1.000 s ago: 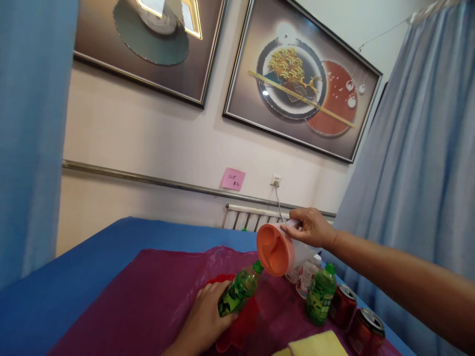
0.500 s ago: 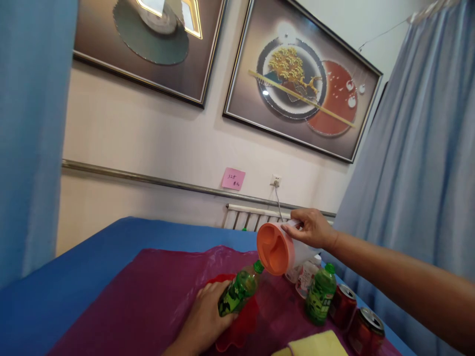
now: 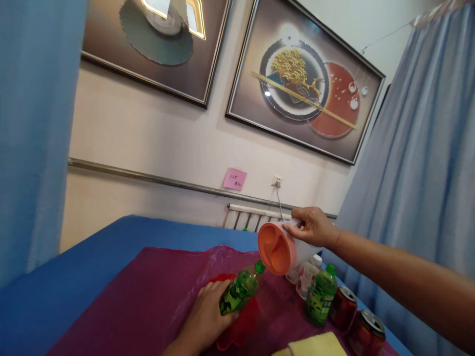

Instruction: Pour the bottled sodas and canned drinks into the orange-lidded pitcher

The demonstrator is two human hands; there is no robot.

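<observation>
My left hand (image 3: pixel 208 314) is wrapped around a green plastic bottle (image 3: pixel 241 289), tilted with its neck up and to the right. Beneath the bottle lies a red scallop-edged mat or dish (image 3: pixel 243 329). My right hand (image 3: pixel 314 228) grips the handle of a clear pitcher with an orange lid (image 3: pixel 276 248). The pitcher is tipped to the left, its lid close to the mouth of the bottle. I cannot make out any stream of liquid between them.
Right of centre stand a second green bottle (image 3: pixel 321 295), a clear labelled bottle (image 3: pixel 308 278) and two red cans (image 3: pixel 366 332). A folded yellow cloth (image 3: pixel 315 345) lies at the near edge. Purple sheeting (image 3: pixel 148 291) covers a blue surface (image 3: pixel 129 230). Blue curtains (image 3: pixel 415 148) hang at both sides.
Both hands keep almost the same pose, with the pitcher still tipped beside the bottle. The whole view has shifted slightly, so things sit a little further right.
</observation>
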